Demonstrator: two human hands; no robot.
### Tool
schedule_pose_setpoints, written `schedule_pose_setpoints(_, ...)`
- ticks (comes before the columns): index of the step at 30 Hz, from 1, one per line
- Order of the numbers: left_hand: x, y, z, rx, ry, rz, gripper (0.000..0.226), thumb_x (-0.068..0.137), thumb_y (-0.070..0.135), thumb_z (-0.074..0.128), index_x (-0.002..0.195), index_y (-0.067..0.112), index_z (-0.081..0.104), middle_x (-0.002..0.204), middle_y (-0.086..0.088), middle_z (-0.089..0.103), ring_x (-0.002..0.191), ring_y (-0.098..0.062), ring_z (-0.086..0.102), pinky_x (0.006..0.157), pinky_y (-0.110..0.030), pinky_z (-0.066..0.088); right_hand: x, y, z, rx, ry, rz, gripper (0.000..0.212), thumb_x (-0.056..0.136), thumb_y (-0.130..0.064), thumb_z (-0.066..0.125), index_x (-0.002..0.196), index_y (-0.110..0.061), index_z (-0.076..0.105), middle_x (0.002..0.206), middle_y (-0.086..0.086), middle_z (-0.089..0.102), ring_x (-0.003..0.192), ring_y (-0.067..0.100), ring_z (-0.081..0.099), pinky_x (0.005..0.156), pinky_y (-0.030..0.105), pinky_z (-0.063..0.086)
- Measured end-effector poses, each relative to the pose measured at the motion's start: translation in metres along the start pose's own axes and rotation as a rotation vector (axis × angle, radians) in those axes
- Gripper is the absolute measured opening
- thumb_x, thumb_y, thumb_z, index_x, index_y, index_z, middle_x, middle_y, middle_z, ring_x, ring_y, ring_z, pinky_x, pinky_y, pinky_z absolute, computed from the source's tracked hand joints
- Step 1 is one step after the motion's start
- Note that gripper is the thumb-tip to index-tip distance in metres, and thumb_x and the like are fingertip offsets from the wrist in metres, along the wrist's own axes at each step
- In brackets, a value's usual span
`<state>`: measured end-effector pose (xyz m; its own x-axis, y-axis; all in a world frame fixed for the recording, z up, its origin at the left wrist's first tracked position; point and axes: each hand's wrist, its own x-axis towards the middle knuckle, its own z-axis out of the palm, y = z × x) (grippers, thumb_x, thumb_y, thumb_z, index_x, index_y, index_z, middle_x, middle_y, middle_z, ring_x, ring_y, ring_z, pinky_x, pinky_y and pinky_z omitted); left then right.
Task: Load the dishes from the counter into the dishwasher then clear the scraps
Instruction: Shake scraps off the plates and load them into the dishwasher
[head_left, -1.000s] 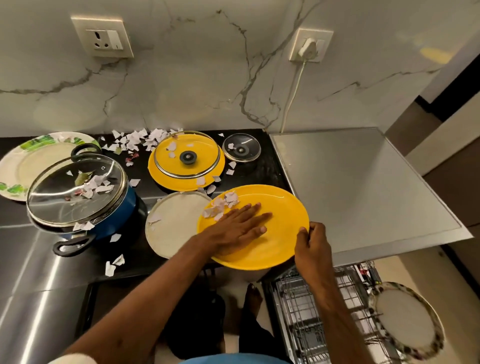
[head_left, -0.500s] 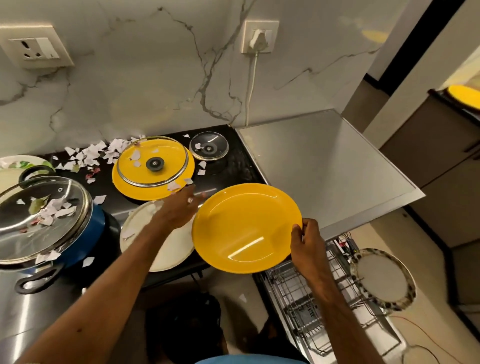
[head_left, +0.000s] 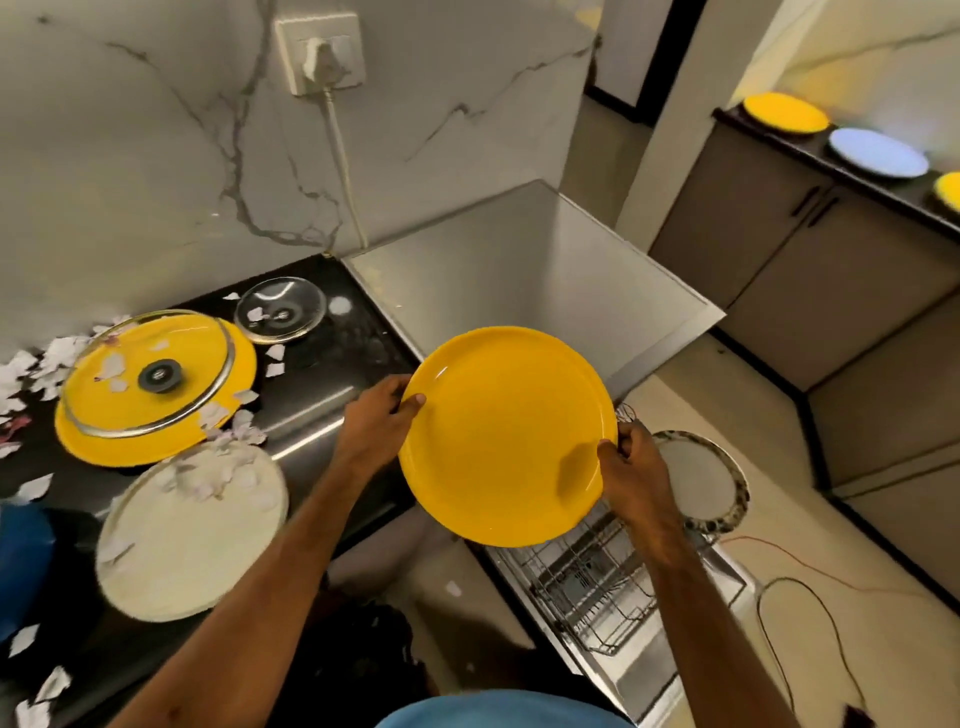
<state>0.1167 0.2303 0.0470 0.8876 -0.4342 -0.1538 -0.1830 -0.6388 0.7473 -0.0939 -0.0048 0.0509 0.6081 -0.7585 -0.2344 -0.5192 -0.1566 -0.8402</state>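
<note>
Both arms out front, two-handed grip.
Left hand (head_left: 376, 426) clamps the left rim of the yellow plate (head_left: 504, 415), thumb on its face, fingers behind; right hand (head_left: 636, 480) curls round the right rim. Forearms bare, angled inward.

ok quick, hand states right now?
Left hand: grips the left rim of the yellow plate.
Right hand: grips the plate's right rim.
</note>
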Motion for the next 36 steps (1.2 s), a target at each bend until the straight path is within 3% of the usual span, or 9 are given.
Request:
schedule_pose_setpoints(3,0.011,0.04,0.042,-0.027,-0.066,0.012,0.031,0.096,0.042,0.063,0.125,0.031,0.063,0.104,0.007,0.074,0.088,-0.009,0.068,0.078,-0.031,0.055,0.02,0.029,-0.044,0.003,0.067,0.038,0.014,0.103,-0.017,0.057,0.117,-0.018,0.06,0.1,0.004,0.067,0.083,0.02,0.063,0.067,0.033,0.046)
schedule_pose_setpoints(6,0.021,0.083,0.085,0.031,-0.141,0.046,0.027,0.095,0.039,0.065,0.121,0.033,0.062,0.087,0.005,0.076,0.073,-0.002,0.066,0.061,-0.015,0.044,0.037,0.059,-0.085,0.024,0.115,0.088,0.019,0.101,-0.015,0.058,0.116,-0.028,0.061,0.1,0.002,0.07,0.088,0.023,0.065,0.076,0.039,0.052)
schedule_pose_setpoints(9,0.032,0.123,0.135,0.089,-0.244,0.1,0.021,0.093,0.032,0.069,0.112,0.03,0.062,0.084,0.004,0.075,0.071,-0.001,0.066,0.056,-0.006,0.04,0.055,0.099,-0.127,0.004,0.18,0.135,0.012,0.099,-0.016,0.059,0.108,-0.023,0.064,0.088,0.003,0.066,0.08,0.027,0.062,0.073,0.041,0.052)
schedule_pose_setpoints(12,0.037,0.153,0.186,0.171,-0.384,0.166,0.017,0.088,0.031,0.066,0.103,0.032,0.057,0.092,-0.001,0.073,0.078,-0.019,0.068,0.065,-0.024,0.05,0.063,0.137,-0.163,-0.05,0.212,0.171,0.011,0.1,-0.01,0.057,0.093,-0.017,0.063,0.078,-0.004,0.058,0.075,0.021,0.055,0.061,0.025,0.039)
schedule_pose_setpoints(14,0.039,0.17,0.224,0.26,-0.475,0.252,0.022,0.081,0.033,0.055,0.103,0.031,0.055,0.095,-0.007,0.072,0.083,-0.029,0.067,0.069,-0.034,0.052,0.066,0.167,-0.182,-0.098,0.211,0.199,0.024,0.099,-0.007,0.056,0.082,-0.024,0.058,0.073,-0.005,0.056,0.071,0.022,0.054,0.058,0.024,0.035)
schedule_pose_setpoints(17,0.04,0.19,0.275,0.413,-0.622,0.388,0.048,0.078,0.027,0.044,0.123,0.026,0.061,0.101,-0.011,0.071,0.091,-0.034,0.067,0.074,-0.037,0.052,0.067,0.205,-0.2,-0.14,0.195,0.25,0.021,0.099,-0.007,0.056,0.103,-0.02,0.072,0.09,0.009,0.071,0.084,0.031,0.064,0.063,0.029,0.038)
schedule_pose_setpoints(20,0.044,0.205,0.322,0.527,-0.747,0.449,0.063,0.08,0.02,0.05,0.141,0.034,0.055,0.119,-0.007,0.071,0.102,-0.029,0.068,0.086,-0.039,0.056,0.068,0.231,-0.208,-0.179,0.176,0.24,0.031,0.099,-0.006,0.054,0.124,-0.014,0.071,0.11,0.015,0.075,0.098,0.035,0.067,0.073,0.032,0.043)
schedule_pose_setpoints(27,0.074,0.211,0.426,0.606,-0.768,0.59,0.059,0.082,0.022,0.051,0.141,0.026,0.057,0.13,-0.007,0.067,0.115,-0.03,0.064,0.099,-0.044,0.052,0.103,0.283,-0.21,-0.245,0.194,0.261,0.044,0.099,-0.004,0.055,0.137,-0.023,0.065,0.12,0.011,0.073,0.11,0.033,0.066,0.086,0.035,0.049)
schedule_pose_setpoints(36,0.161,0.172,0.559,0.706,-0.672,0.82,0.035,0.094,0.017,0.062,0.128,0.026,0.065,0.107,-0.007,0.056,0.097,-0.026,0.058,0.076,-0.04,0.056,0.201,0.395,-0.174,-0.353,0.281,0.346,0.056,0.096,-0.003,0.051,0.144,-0.03,0.059,0.121,0.009,0.07,0.106,0.033,0.065,0.084,0.04,0.054)
